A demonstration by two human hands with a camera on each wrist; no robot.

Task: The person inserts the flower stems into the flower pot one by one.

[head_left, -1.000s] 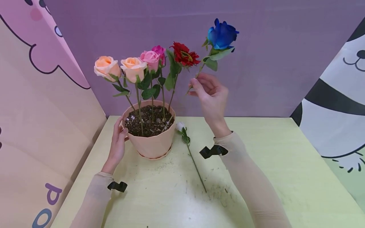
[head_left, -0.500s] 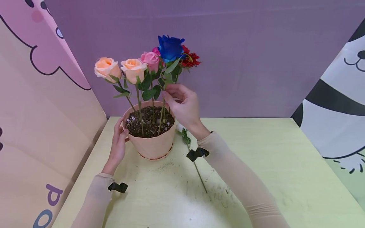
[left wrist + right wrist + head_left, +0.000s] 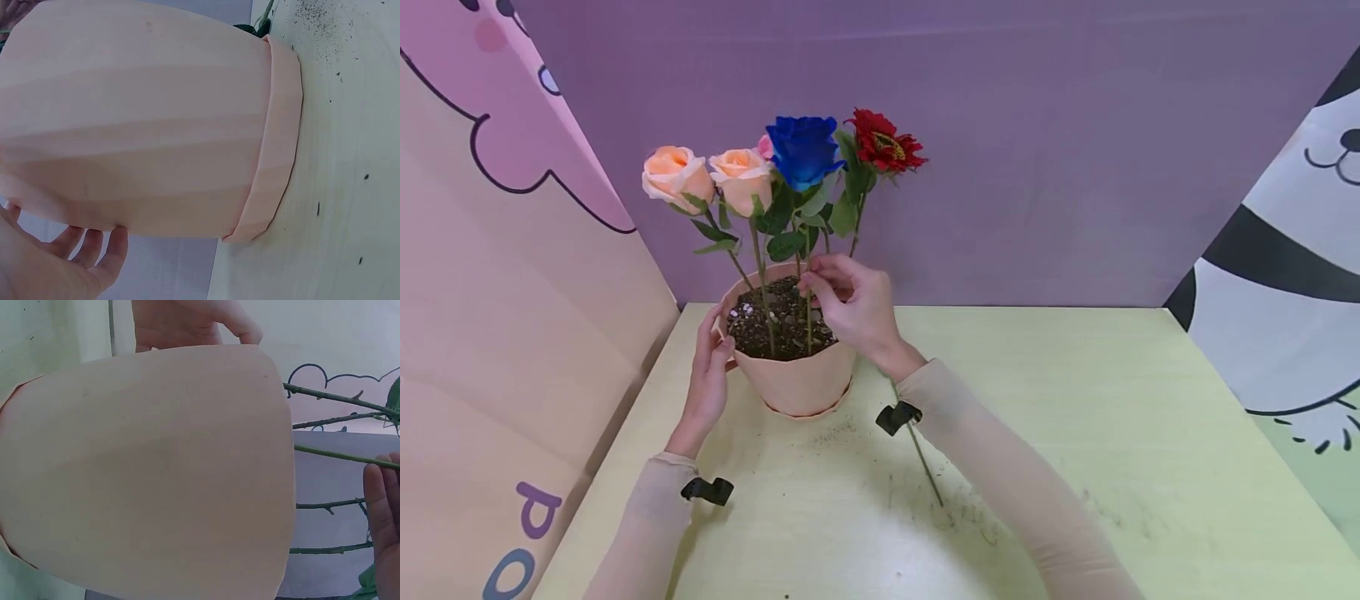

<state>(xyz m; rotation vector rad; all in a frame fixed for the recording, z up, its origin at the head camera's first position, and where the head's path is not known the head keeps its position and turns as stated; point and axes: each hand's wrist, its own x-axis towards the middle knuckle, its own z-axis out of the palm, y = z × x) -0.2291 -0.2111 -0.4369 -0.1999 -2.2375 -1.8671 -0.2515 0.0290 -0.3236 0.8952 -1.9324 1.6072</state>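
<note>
My right hand [image 3: 861, 312] pinches the stem of a blue rose [image 3: 805, 152] between thumb and fingers, above the pot's soil. The lower end of that green stem [image 3: 331, 454] goes down behind the rim in the right wrist view. My left hand [image 3: 706, 387] holds the left side of the peach flowerpot [image 3: 790, 387], thumb at the rim and fingers [image 3: 112, 256] against the outer wall. Standing in the dark soil [image 3: 786, 337] are two peach roses [image 3: 741, 177], a red flower [image 3: 887, 142] and a pink one [image 3: 765, 147], mostly hidden behind the blue rose.
A loose flower stem [image 3: 927, 467] lies on the pale table [image 3: 1075, 400] right of the pot; my right arm hides its upper part. Soil crumbs [image 3: 842, 429] are scattered in front of the pot. A purple backdrop [image 3: 1037, 167] stands behind the table.
My right hand has brought the blue rose from the upper right to the left and down over the pot. The rose now covers the pink flowers. My left hand has stayed at the pot.
</note>
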